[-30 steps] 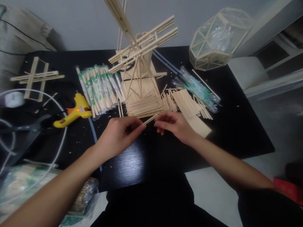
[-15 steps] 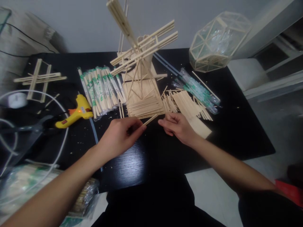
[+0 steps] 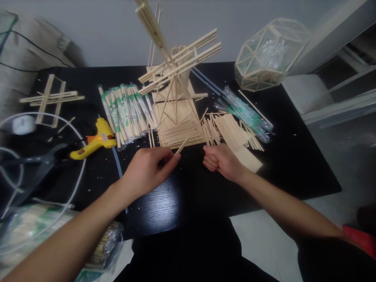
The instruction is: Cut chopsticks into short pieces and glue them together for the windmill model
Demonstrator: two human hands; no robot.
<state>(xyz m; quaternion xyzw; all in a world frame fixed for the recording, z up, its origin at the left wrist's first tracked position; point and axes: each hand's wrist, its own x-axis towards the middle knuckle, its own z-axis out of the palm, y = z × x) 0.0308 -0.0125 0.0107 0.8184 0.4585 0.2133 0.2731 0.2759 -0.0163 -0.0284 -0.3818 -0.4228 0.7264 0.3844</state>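
My left hand (image 3: 151, 168) is closed, pinching a short wooden stick (image 3: 182, 145) between thumb and fingers. The stick points up and to the right, in front of the wooden model. My right hand (image 3: 221, 161) is curled into a fist a little to the right, apart from the stick; whatever may be inside its fingers is hidden. Behind both hands stands a windmill-like model (image 3: 173, 78) made of wooden sticks, with long crossed blades. Its slatted base (image 3: 179, 131) carries a layer of loose thin sticks.
A yellow glue gun (image 3: 98, 141) lies left, near a pile of wrapped chopsticks (image 3: 126, 113). Farther left are a crossed stick frame (image 3: 48, 100) and large scissors (image 3: 44, 166). On the right lie cut sticks (image 3: 210, 131), thin wooden sheets (image 3: 232, 129), plastic wrappers (image 3: 243, 109) and a faceted lantern-like frame (image 3: 270, 55).
The stick in my left hand has tilted more steeply upward. My right hand has drawn slightly away to the right, and its fingers have curled into a tighter fist.
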